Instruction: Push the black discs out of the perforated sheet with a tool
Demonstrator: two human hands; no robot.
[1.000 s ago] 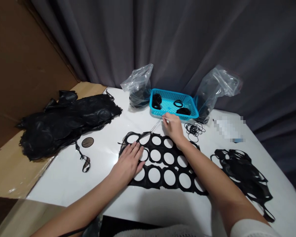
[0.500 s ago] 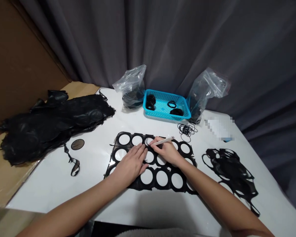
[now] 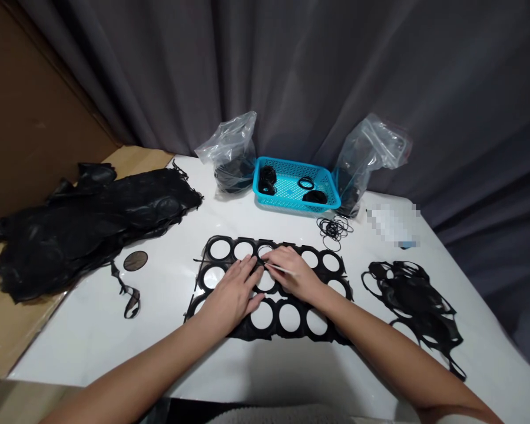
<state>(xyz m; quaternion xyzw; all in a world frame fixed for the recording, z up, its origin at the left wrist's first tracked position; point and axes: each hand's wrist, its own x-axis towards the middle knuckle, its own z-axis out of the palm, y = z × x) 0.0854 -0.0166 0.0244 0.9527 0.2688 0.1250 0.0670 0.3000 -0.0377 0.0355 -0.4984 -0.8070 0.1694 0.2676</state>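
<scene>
A black rubber sheet (image 3: 260, 340) with rows of round holes lies flat on the white table. My left hand (image 3: 235, 288) rests open on its left-middle part, fingers spread over the holes. In a closed grip, my right hand (image 3: 291, 272) holds a thin white pen-like tool (image 3: 282, 270) by the upper middle hole, close to my left fingertips. The tool's tip is hard to make out. Just behind the sheet is a loose tangle of thin black rings (image 3: 334, 227).
A blue basket (image 3: 297, 207) with black rings stands at the back between two clear bags (image 3: 234, 168) (image 3: 357, 171). Stacked black sheets (image 3: 92, 218) lie left, a dark disc (image 3: 135, 260) and scrap strip (image 3: 131, 302) nearer. Cut-out sheet scrap (image 3: 417, 306) lies right.
My right hand has turned and shifted slightly; the tool now lies lower and points the other way along its slant. My left hand stays on the sheet. The view has shifted slightly.
</scene>
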